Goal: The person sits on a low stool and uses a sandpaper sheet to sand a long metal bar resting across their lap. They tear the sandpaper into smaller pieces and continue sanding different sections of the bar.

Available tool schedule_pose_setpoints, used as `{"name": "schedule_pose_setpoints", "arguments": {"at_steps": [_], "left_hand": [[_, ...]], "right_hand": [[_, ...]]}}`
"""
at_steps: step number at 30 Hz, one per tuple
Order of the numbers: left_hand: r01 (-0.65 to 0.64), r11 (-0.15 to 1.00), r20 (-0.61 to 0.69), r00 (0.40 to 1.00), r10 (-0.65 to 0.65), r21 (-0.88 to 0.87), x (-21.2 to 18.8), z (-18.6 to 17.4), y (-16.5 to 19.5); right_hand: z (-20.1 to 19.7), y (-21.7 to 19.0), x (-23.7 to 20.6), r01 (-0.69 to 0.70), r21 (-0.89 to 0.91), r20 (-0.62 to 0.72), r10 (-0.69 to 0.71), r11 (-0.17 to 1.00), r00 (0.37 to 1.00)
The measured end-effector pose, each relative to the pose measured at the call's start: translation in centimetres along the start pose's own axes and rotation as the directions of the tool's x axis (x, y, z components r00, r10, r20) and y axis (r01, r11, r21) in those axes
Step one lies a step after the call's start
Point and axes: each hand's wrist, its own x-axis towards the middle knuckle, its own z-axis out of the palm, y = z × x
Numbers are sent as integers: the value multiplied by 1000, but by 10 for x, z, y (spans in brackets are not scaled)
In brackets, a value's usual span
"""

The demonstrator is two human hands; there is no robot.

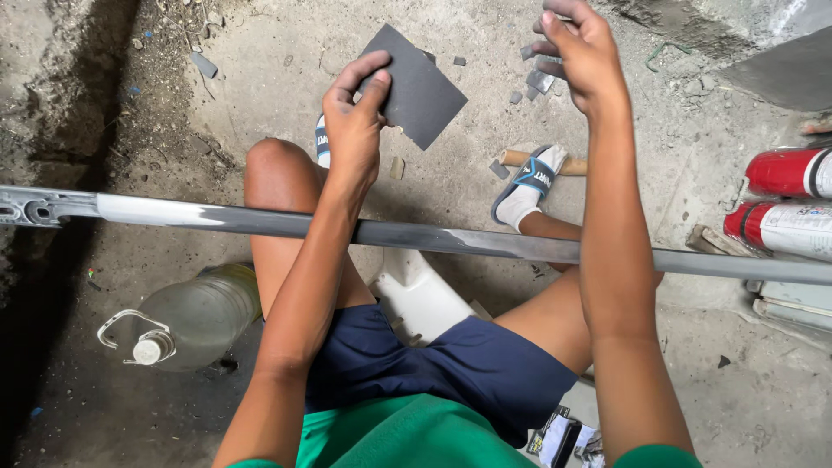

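Outdoors on a concrete floor (485, 104), a dark sheet of sandpaper (416, 82) hangs pinched at one edge by the left hand (354, 121), above the person's knee. The right hand (581, 52) closes its fingers on a smaller grey piece (542, 80). A long grey metal bar (416, 236) crosses the lap; a plastic water bottle (195, 321) and red spray cans (784, 195) lie nearby.

Left of the long grey bar (433, 236) lies a clear plastic bottle (195, 319); right of it, two red cans (784, 199), perhaps spray cans.
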Motion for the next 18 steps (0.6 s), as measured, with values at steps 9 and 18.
{"name": "schedule_pose_setpoints", "arguments": {"at_steps": [9, 18], "left_hand": [[-249, 951, 298, 936, 188, 184, -25, 23, 7], [-287, 886, 428, 897, 115, 364, -46, 45, 8]], "right_hand": [[51, -61, -147, 335, -73, 293, -301, 939, 908], [80, -11, -169, 80, 303, 269, -166, 950, 949]]}}
